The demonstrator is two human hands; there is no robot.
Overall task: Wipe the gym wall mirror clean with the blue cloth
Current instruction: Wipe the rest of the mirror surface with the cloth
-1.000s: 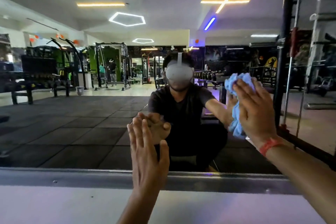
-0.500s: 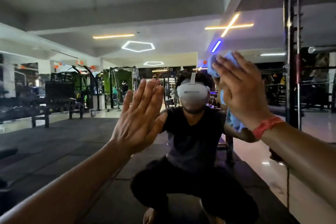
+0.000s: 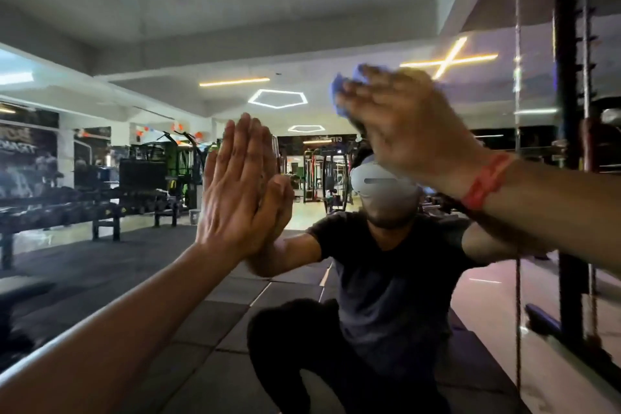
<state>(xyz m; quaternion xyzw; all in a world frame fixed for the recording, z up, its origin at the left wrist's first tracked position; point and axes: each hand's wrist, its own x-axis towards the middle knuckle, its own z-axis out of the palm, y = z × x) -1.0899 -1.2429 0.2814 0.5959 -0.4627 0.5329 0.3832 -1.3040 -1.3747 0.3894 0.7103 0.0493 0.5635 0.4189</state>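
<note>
The wall mirror [image 3: 141, 44] fills almost the whole view and reflects the gym behind me. My left hand [image 3: 235, 188] lies flat on the glass with straight fingers, meeting its own reflection. My right hand [image 3: 406, 124], blurred by motion and wearing a red wristband, presses the blue cloth [image 3: 341, 91] against the mirror high up at centre right. Only the cloth's upper-left edge shows past my fingers. My squatting reflection in a black shirt appears below the hands.
A dark rack upright with chains [image 3: 568, 144] stands at the right edge. The mirror reflects dumbbell racks [image 3: 84, 205], machines and ceiling lights. The mirror's bottom frame [image 3: 20, 365] runs along the lower left.
My right hand has swept the cloth up the glass and to the left, from chest height to above the reflected head. My left hand rose too and stays flat on the mirror.
</note>
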